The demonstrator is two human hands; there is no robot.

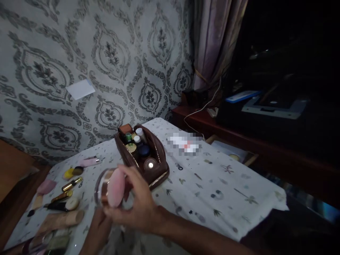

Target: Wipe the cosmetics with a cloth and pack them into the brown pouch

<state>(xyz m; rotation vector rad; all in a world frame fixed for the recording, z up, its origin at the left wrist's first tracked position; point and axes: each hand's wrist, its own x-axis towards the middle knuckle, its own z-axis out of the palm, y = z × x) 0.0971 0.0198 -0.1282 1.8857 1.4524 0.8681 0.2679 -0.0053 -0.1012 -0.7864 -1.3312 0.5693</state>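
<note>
A person's right hand (139, 200), fingers closed around the edge of a pink disc (116, 187), holds it against a clear, copper-banded container (102, 187) above a patterned tablecloth (196, 198), as I watch remotely. The left hand (102, 221) is largely hidden below; I cannot tell its grip. An open brown bag (160, 147), loaded with small jars and bottles, sits at 1 o'clock from the container; a pink tube (89, 162) lies at 11, and loose cosmetics (62, 219) at 8. The step in hand looks to be handling the disc and container together; the next move, I judge, calls for a steady hold on both, clear of the bag's rim.
</note>
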